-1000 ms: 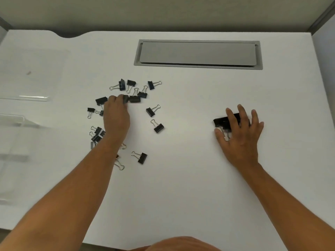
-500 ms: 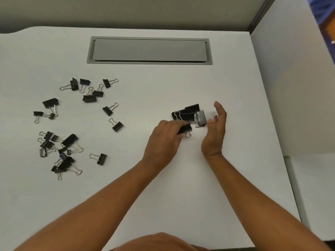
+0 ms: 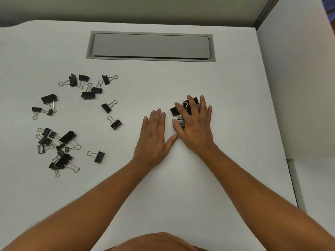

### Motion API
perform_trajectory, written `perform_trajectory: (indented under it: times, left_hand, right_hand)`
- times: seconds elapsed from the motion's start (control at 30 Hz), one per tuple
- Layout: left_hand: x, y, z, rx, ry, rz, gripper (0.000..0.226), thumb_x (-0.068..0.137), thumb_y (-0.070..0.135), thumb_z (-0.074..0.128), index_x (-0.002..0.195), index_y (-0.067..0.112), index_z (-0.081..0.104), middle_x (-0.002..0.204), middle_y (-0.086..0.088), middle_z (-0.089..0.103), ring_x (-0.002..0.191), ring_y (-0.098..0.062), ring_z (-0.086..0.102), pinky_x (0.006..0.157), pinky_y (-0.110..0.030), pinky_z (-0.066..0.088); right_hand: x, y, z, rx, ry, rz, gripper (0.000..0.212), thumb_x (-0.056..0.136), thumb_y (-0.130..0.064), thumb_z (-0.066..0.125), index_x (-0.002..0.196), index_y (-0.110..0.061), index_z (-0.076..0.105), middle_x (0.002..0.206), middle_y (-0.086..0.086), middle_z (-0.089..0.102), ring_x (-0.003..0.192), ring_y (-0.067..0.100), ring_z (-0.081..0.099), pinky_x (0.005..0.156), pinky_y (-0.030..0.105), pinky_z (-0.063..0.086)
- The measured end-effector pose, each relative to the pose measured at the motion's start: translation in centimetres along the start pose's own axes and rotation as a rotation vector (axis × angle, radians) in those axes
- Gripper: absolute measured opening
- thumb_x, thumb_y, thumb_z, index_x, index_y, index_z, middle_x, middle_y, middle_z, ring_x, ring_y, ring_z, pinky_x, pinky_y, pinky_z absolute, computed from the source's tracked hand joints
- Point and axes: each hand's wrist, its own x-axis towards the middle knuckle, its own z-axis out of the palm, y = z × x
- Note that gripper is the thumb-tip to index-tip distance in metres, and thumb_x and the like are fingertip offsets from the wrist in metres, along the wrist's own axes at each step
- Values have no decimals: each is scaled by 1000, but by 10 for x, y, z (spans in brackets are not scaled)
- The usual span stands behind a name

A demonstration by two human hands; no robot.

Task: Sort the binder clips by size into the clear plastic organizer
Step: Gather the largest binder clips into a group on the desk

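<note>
A: Where's everything on the white counter (image 3: 226, 169)?
B: Scattered black binder clips with wire handles (image 3: 76, 122) lie on its left half. Grey rectangular hatch cover (image 3: 150, 46) sits at the back, centre.
A: Hands?
B: Left hand (image 3: 154, 140) flat near centre. Right hand (image 3: 194, 127) just beside it, spread on a small pile of large black binder clips (image 3: 181, 110).

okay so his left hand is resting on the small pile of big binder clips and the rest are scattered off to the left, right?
Not quite: the head view shows the right hand resting on the pile of large binder clips. The left hand lies flat on the desk beside it. The scattered clips are indeed to the left.
</note>
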Motion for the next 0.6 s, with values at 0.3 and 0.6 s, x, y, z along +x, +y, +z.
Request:
perform_trajectory:
  times: [0.3,0.6]
  left_hand:
    - [-1,3,-2,76,-3,-21,75,109,55,31,163,3,27,174,-15,19,163,-31,9,131,-53,12]
    - [-10,3,-10,-98,157,72,58,106,34,53,153,-1,47,159,-20,46,152,-35,38,124,-53,31]
  right_hand:
    - [40,13,3,-37,36,183,51,104,-53,38,150,-32,48,166,7,33,156,43,19,119,76,16]
    - [15,-1,-17,170,175,166,64,108,-57,34,165,-29,22,175,3,15,162,34,-1,123,72,-2]
